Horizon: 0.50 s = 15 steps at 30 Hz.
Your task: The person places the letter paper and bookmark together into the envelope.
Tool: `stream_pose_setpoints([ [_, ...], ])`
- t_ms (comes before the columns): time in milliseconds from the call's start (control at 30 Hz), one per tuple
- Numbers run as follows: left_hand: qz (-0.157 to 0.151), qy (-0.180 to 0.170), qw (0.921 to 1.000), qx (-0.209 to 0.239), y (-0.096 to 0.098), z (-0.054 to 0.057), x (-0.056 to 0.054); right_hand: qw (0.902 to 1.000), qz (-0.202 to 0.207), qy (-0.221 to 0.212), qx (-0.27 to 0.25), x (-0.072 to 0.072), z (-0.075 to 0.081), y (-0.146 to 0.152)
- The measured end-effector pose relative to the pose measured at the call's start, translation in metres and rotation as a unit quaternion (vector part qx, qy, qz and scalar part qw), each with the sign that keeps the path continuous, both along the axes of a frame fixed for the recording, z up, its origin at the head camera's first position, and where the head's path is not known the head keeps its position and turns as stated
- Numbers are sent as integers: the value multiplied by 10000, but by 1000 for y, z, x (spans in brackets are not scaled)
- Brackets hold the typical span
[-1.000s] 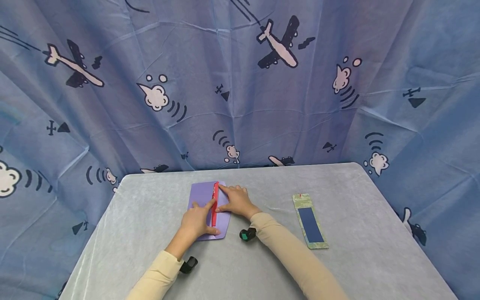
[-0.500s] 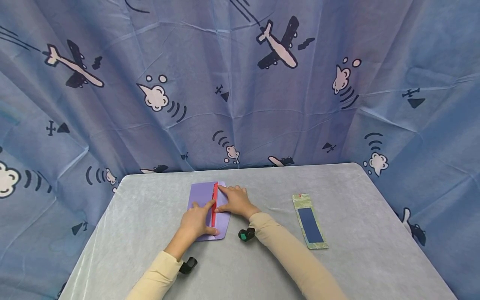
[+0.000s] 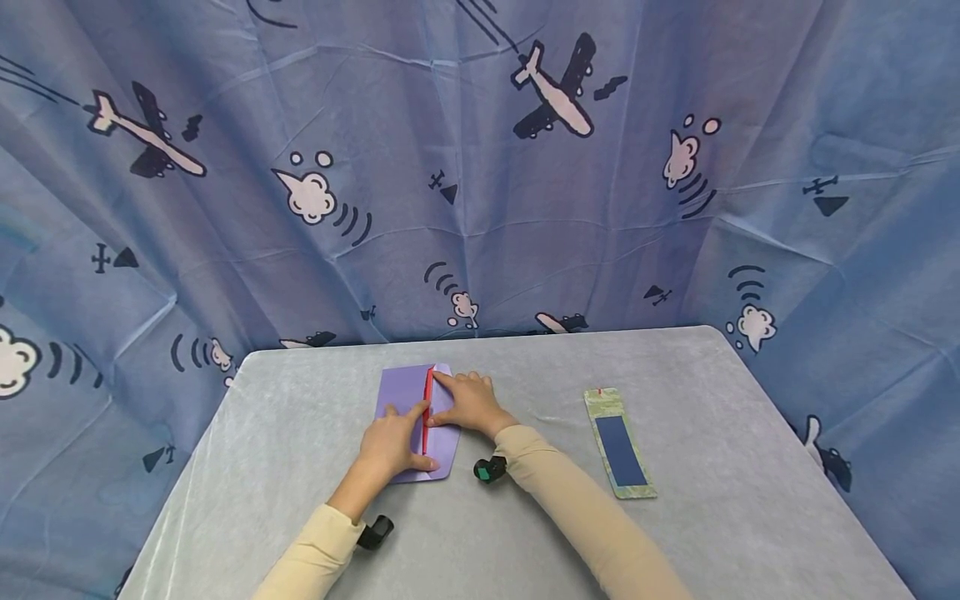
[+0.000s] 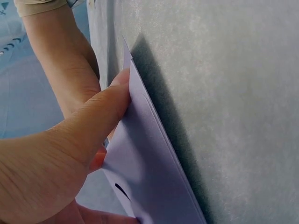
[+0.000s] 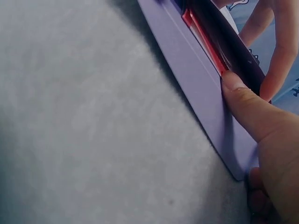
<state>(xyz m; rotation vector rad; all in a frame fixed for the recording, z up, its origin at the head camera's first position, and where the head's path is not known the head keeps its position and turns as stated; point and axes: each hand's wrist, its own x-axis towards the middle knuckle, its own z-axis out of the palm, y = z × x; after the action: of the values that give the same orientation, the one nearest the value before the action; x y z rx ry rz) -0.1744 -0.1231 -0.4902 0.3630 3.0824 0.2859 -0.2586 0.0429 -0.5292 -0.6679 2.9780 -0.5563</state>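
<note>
An opened purple card [image 3: 401,385] lies toward the back left of the table, with a narrow red strip [image 3: 428,387] standing along its middle. My left hand [image 3: 386,442] rests on the card's left half, fingers spread, index fingertip at the strip. Its thumb reaches over the lower edge; in the left wrist view the thumb's tip is partly hidden by the purple panel [image 4: 149,158]. From the right, my right hand [image 3: 474,404] pinches the strip, index finger near its far end. In the right wrist view its thumb presses the red edge [image 5: 205,42], with fingers behind a dark panel [image 5: 238,46].
A long greenish strip with a dark blue panel [image 3: 621,450] lies flat to the right of the hands. The grey cloth table [image 3: 525,533] ends at a blue curtain [image 3: 480,167] printed with airplanes. Black wrist cameras [image 3: 490,469] sit on both forearms.
The red strip looks narrower and has shifted slightly left, and the right fingertips have moved left with it. The left hand has stayed almost still.
</note>
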Motion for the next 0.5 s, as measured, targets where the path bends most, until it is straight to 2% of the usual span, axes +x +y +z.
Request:
stream_pose_setpoints([
  [500,-16,33,10000,-54,0,2,1,9997,-94,116,183,1,1,-5],
])
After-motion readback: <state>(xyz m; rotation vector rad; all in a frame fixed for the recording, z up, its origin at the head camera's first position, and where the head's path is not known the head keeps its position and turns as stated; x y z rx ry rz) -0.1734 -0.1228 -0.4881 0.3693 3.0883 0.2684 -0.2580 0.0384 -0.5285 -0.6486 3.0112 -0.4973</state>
